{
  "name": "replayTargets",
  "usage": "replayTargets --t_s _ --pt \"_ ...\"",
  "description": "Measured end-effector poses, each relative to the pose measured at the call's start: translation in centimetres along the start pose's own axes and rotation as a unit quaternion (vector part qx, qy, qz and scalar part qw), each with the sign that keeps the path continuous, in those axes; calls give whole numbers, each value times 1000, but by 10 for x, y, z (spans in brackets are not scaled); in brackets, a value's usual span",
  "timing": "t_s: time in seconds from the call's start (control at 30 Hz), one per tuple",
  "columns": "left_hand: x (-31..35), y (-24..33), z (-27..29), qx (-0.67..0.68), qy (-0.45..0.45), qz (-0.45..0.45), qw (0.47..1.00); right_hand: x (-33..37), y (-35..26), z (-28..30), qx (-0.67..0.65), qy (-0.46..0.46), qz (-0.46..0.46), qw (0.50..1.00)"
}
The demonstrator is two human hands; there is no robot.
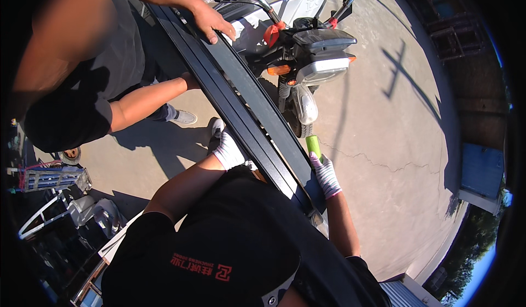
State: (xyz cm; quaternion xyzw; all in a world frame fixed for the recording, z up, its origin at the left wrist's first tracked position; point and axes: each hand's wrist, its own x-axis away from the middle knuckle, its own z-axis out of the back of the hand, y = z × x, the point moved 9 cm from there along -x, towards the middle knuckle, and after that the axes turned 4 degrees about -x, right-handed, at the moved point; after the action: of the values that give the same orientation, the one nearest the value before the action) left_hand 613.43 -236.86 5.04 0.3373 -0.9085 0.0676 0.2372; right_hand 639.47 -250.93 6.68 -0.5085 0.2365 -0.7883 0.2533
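A long dark metal frame (245, 112) of parallel bars, with narrow slits between them, runs diagonally from upper left to my waist. Under its left edge, my left hand (229, 151) in a white striped glove grips it; the fingertips are hidden. At the frame's right edge, my right hand (327, 178), also gloved, is closed around a short green cylinder (313, 146), which sticks up past the thumb. Toward the far end, a co-worker's bare hand (212, 22) lies on top of the frame. Their other hand (189, 80) is at its left edge, partly hidden.
A motorbike with a headlight (324, 70) and handlebars (257, 0) stands just beyond the frame on concrete ground (378, 170). The co-worker (118, 49) stands at the left. Behind them are a blue-grey rack (52, 180) and piled items. A wall with a blue panel (481, 170) borders the right.
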Motion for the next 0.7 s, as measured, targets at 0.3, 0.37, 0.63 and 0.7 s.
replayTargets --t_s 0.3,0.37,0.63,0.7 --pt "-12 -1 29 -5 55 -5 998 1 8 -10 -26 -35 -37 998" --pt "-12 0 31 2 52 -2 999 -1 2 -10 -30 -20 12 999" --pt "-10 -1 42 -12 75 -15 997 -1 9 -13 -42 -25 3 999" --pt "-12 -1 40 -8 64 -15 998 -2 4 -12 -34 -23 25 999"
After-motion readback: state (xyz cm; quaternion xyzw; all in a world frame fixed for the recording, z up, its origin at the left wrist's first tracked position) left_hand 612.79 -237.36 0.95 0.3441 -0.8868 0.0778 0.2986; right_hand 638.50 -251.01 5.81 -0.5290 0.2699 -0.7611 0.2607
